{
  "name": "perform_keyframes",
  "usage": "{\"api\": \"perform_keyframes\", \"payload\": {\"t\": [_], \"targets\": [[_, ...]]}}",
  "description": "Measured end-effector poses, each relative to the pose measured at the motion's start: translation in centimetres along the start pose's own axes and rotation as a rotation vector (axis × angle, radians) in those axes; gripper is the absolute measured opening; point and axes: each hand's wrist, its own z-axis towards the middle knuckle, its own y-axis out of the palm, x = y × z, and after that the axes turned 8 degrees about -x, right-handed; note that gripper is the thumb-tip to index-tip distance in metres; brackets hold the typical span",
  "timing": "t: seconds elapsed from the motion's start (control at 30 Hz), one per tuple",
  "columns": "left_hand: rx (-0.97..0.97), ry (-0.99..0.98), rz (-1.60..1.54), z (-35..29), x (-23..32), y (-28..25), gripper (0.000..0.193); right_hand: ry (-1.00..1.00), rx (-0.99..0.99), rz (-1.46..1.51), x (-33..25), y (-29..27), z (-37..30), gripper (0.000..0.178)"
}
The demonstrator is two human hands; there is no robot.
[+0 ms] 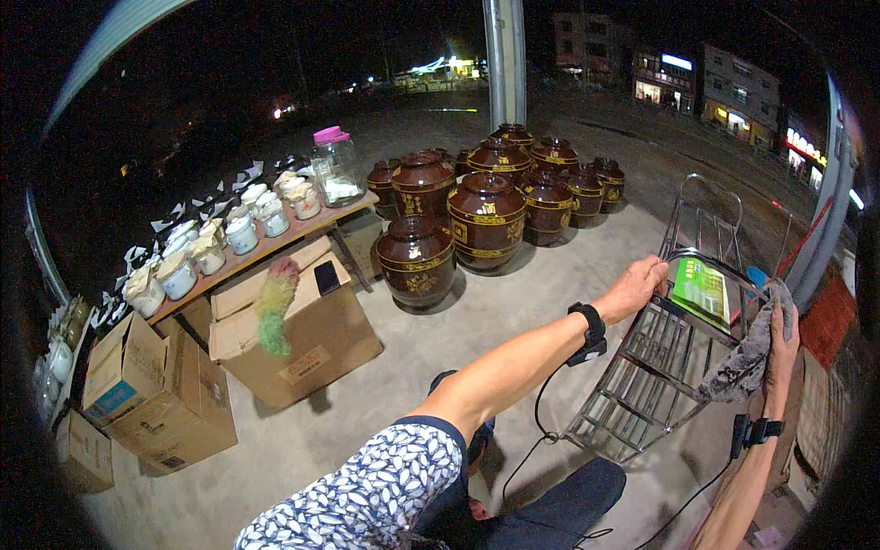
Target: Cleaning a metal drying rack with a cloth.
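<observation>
A shiny metal rack (632,376) of tubes and crossbars stands at a slant on the right. My left hand (637,289) is closed on the left side of its frame, near a green printed packet or sheet (701,291) that lies on the bars. On the opposite side my right hand (782,335) holds a grey fluffy cloth (747,353) against the frame's edge. The cloth hangs down across the bars, and some of my right fingers are hidden behind it. Dark straps with cables sit on both wrists.
Brown glazed jars (486,220) crowd the floor ahead. On the left, a bench (275,240) bears white pots and a pink-lidded glass jar (336,170). Cardboard boxes (339,344) stand in front, one topped with a colourful duster (275,307) and a phone (325,277). Cables (541,412) hang near my legs.
</observation>
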Motion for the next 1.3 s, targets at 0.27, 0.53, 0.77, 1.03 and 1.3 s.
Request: {"api": "perform_keyframes", "payload": {"t": [0.27,0.53,0.77,1.03,1.3], "targets": [[-0.141,-0.014,0.101,0.8,-1.3,-0.4,0.048,-0.031,0.051,-0.123,1.7,-2.1,-1.9,0.05],[-0.078,0.142,0.54,4.5,7.9,-2.2,0.055,-0.164,-0.061,0.107,-6.1,6.9,0.6,0.043],[-0.037,-0.049,0.879,6.0,8.4,-2.4,0.067,-0.322,0.101,-0.058,-6.6,13.1,1.2,0.042],[0.132,0.112,0.949,3.9,4.0,-10.4,0.069,-0.208,0.108,-0.311,2.6,19.0,-10.8,0.057],[0.173,-0.063,0.696,2.8,5.4,-9.5,0.063,-0.036,0.046,-0.345,10.9,19.0,-18.5,0.062]]}}
